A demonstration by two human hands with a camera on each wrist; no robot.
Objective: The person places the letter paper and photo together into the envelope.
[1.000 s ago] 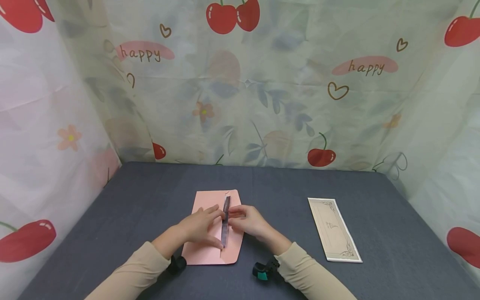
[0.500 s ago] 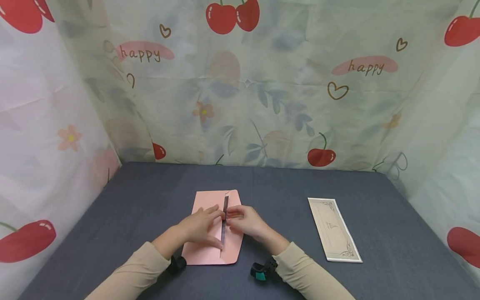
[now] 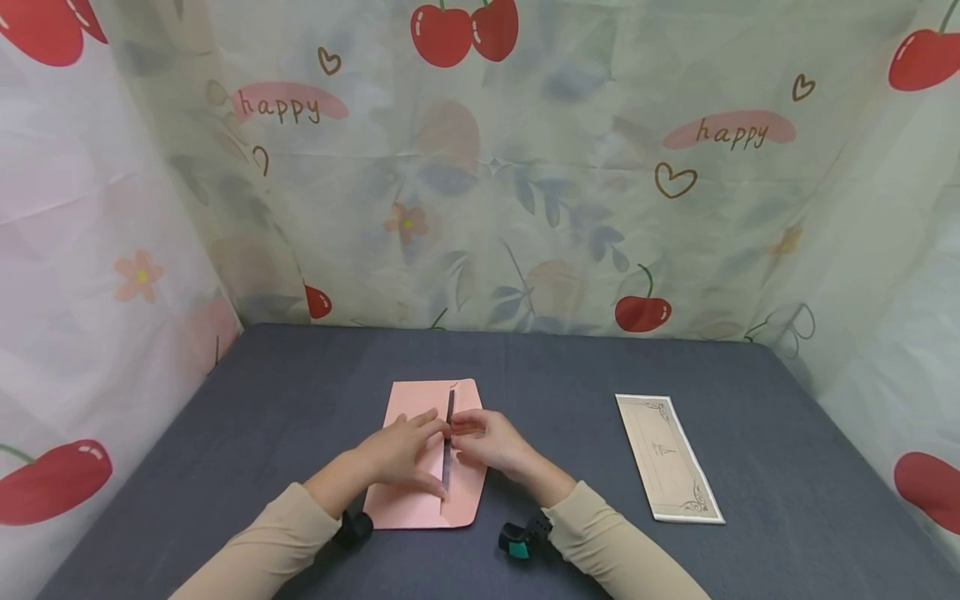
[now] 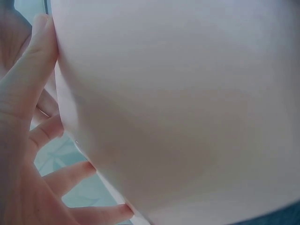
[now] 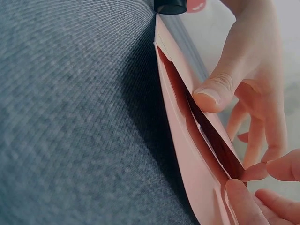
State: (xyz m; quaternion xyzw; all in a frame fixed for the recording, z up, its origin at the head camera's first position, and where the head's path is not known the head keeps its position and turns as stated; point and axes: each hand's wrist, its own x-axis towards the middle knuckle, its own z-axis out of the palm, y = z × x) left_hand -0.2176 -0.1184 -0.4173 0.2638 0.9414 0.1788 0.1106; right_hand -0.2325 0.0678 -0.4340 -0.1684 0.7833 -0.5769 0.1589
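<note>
pink envelope (image 3: 405,506): set on table (image 3: 555,392), mouth parted | dark insert (image 3: 451,406): mostly hidden inside, kind not discernible | left hand (image 3: 401,450): fingers spread at mouth | right hand (image 3: 491,440): placed at mouth, pinch cannot be told

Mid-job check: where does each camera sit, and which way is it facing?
Head: on the person's head, facing forward and down over the dark tabletop; both sleeved arms show, with left hand and right hand at the pink envelope.
Left wrist: on that wrist, facing the envelope's broad face; the left hand's thumb and fingers show at its edge.
Right wrist: on that wrist, facing the envelope's open mouth; left hand and right fingertips show.
Shared: head and right wrist both show both hands, envelope and tabletop.
</note>
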